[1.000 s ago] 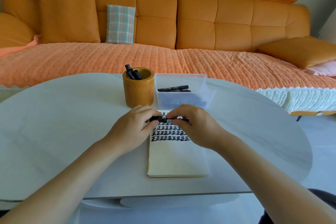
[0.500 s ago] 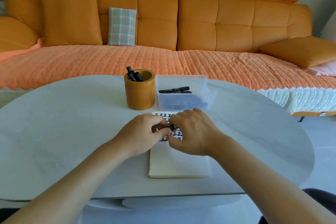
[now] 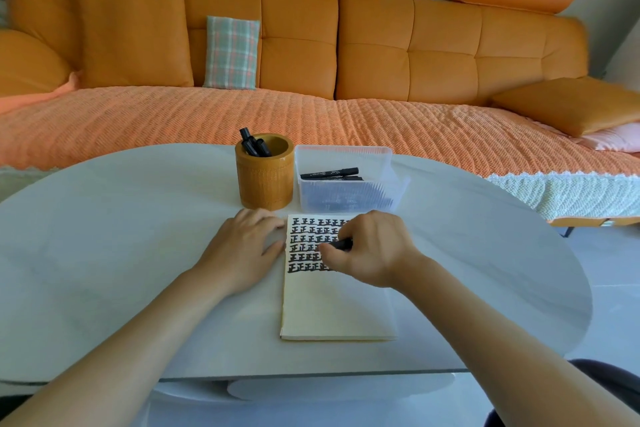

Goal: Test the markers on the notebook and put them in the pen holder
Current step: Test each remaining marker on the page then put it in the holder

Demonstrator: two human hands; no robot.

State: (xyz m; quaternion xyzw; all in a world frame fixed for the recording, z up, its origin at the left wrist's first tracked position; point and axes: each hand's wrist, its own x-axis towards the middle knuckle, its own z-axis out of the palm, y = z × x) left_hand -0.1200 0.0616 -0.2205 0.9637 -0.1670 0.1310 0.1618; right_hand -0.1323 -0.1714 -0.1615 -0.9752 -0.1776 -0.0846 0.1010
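Six rows of bold black characters covered the top of the notebook (image 3: pixel 332 308) at the centre of the frame, where a person's right hand (image 3: pixel 367 250) pinched a black marker (image 3: pixel 341 244) between thumb and curled fingers over the right end of the lower rows. Only a short dark stretch of the barrel showed. It lay nearly level, its long axis running left to right across the frame, and the writing tip was hidden behind the fingers, so which end faced the paper could not be told. The left hand (image 3: pixel 242 250) rested flat and relaxed on the table (image 3: pixel 104 236) just left of the page, its thumb at the paper's edge. Whether a cap lay beneath it was not visible. The step in hand appeared to be the test stroke itself. The next move would likely call for capping this marker and standing it upright in the wooden pen holder (image 3: pixel 265 180), just above the notebook's upper left corner, where three markers (image 3: pixel 254 146) leaned against the left rim. More untested markers (image 3: pixel 329 173) lay flat in the clear plastic bin (image 3: pixel 346 191) to the holder's right, suggesting the job was well short of finished.
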